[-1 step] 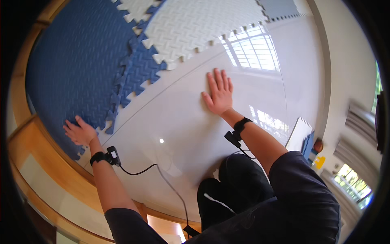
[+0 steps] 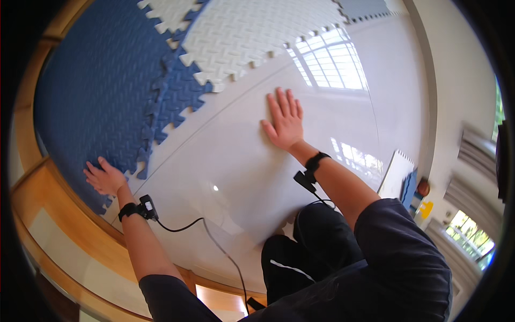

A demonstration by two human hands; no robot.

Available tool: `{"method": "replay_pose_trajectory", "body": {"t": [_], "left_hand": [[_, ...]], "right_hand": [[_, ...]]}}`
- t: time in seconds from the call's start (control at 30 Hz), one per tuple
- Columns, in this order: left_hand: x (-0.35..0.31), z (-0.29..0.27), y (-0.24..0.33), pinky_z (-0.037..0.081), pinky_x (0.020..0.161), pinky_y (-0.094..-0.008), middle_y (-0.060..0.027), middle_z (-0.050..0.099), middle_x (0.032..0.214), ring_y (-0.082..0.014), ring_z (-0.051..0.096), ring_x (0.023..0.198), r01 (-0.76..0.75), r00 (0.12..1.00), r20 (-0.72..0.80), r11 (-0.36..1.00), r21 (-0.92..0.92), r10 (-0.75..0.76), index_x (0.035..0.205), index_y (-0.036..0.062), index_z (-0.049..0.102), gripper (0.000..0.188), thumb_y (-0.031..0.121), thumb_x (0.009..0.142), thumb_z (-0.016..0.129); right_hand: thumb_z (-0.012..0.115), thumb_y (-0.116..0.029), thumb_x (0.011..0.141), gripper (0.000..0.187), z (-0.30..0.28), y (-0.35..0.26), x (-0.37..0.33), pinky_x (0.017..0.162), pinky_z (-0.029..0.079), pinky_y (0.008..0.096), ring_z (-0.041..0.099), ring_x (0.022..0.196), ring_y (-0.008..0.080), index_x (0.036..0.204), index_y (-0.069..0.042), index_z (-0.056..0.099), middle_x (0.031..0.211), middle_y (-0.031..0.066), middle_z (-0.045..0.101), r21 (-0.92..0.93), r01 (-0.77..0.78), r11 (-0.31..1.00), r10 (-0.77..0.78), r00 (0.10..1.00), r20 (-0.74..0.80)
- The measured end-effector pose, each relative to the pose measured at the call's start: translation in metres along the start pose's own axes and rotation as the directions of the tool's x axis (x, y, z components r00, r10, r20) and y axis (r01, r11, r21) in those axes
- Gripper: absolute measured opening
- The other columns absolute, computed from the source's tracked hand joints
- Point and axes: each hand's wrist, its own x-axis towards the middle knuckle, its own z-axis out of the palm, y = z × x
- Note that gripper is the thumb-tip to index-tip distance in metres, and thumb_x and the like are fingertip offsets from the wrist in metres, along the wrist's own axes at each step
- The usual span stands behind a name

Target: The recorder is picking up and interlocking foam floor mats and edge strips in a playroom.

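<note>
My left hand [image 2: 106, 177] lies spread on the near corner of a large blue foam mat tile [image 2: 102, 80], with nothing in it. Flat on the glossy white floor [image 2: 214, 155], my right hand [image 2: 284, 122] has its fingers stretched out and is also free of objects. A narrower piece of blue foam mat [image 2: 179, 99] with toothed edges shows along the large tile's right side. Beyond it lies a cream foam mat tile [image 2: 252, 29], apart from my right hand. Each wrist wears a black strap with a small device and a cable.
Wooden furniture [image 2: 80, 201] runs along the left side. A grey mat tile [image 2: 367, 9] is at the far edge. On the right, a white tile [image 2: 393, 174] and blue pieces [image 2: 409, 185] stand by the wall. A black cable [image 2: 225, 249] trails from my left wrist.
The view has shifted slightly, so the mats sit a little further left in the picture. Both hands keep nearly the same spread poses.
</note>
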Motion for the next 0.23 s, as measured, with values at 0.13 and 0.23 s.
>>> {"method": "replay_pose_trajectory", "body": {"t": [0.13, 0.23], "left_hand": [[0.026, 0.028, -0.052, 0.025, 0.116, -0.045, -0.0167, 0.045, 0.148, -0.0351, 0.038, 0.14, -0.271, 0.96, 0.017, 0.942, -0.199, 0.28, 0.143, 0.0062, 0.045, 0.062, 0.051, 0.1, 0.039], [0.008, 0.063, -0.06, 0.025, 0.117, -0.0367, -0.017, 0.051, 0.143, -0.0312, 0.042, 0.137, 0.116, 0.891, 0.312, 0.499, -0.859, 0.33, 0.141, 0.0033, 0.045, 0.057, 0.044, 0.101, 0.044]], "right_hand": [[0.047, -0.05, 0.092, 0.073, 0.002, 0.0, -0.002, 0.119, 0.009, 0.0533, 0.012, 0.15, 0.0372, 0.154, -0.015, 0.029, 0.162, 0.0129, 0.02, 0.049, -0.002, 0.999, 0.004, 0.999, -0.05], [0.051, -0.048, 0.088, 0.076, 0.006, -0.001, -0.005, 0.119, 0.009, 0.0567, 0.012, 0.15, 0.0386, 0.154, -0.016, 0.03, 0.161, 0.0144, 0.02, 0.227, 0.062, 0.972, -0.033, 0.991, -0.127]]}}
